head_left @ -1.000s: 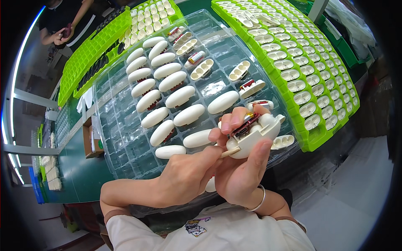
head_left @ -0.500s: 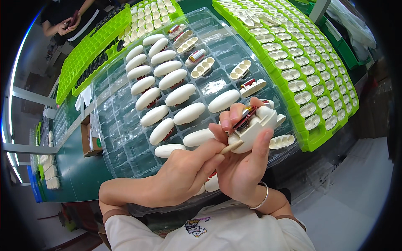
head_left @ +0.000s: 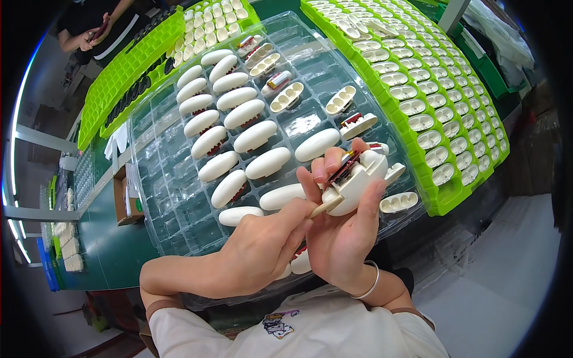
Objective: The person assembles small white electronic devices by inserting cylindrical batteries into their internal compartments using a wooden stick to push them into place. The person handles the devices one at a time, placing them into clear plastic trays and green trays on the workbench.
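Observation:
My right hand [head_left: 343, 247] holds a white earbud charging case part [head_left: 353, 190], tilted, with a small red-and-black circuit board and a battery at its upper edge. My left hand [head_left: 259, 244] pinches a thin wooden stick [head_left: 325, 206], its tip touching the side of the case part. Both hands are over a clear plastic tray [head_left: 162, 188] with moulded pockets. Rows of smooth white oval cases [head_left: 268, 162] lie in it, several with red parts showing underneath. Beside my right fingers are a white piece with round hollows [head_left: 399, 203] and another with red parts [head_left: 359, 125].
A bright green tray [head_left: 439, 206] of white oval shells stands at the right. Further green trays [head_left: 98, 101] sit at the far left, holding black and white pieces. A cardboard box [head_left: 123, 200] is left of the clear tray. Another person's hands [head_left: 89, 39] hold a phone at the upper left.
The case part in my right hand has turned slightly, and the stick's tip has shifted a little on it. The whole view has moved slightly.

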### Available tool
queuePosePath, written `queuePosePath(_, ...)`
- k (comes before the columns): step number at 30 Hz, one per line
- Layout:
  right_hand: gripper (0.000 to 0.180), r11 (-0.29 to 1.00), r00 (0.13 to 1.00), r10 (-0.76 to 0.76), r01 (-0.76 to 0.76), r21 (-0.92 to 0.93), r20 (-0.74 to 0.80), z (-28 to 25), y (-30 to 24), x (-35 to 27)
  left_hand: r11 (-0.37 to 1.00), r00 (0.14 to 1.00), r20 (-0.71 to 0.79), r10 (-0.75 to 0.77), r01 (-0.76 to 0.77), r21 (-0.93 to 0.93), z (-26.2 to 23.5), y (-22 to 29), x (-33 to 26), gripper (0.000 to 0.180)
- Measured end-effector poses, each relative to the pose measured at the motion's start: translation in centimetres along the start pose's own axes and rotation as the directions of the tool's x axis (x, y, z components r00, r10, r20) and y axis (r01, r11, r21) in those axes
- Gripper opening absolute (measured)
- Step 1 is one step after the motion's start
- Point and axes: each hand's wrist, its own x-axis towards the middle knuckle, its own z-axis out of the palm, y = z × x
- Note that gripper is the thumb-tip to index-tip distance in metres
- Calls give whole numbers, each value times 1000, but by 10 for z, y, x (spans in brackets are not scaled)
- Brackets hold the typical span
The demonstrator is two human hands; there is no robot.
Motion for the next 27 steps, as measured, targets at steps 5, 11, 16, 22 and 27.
queuePosePath(5,52,998,999,-40,39,-52,-9,0,1,0,1000,1000,-13,3,-3,13,-1,0,0,18)
queuePosePath(11,57,974,991,-124,131,-184,48,-5,1,1,1000,999,-46,9,-9,-5,-1,0,3,20)
queuePosePath(16,58,958,981,-180,191,-213,70,-5,3,0,999,997,-78,27,-24,31,1,-1,2,22)
queuePosePath(22,56,905,952,-278,304,-299,128,-2,5,-3,989,982,-130,134,-125,76,5,-4,0,25)
queuePosePath(27,60,915,963,-252,271,-299,101,1,4,-5,989,981,-129,147,-146,21,6,-5,0,26)
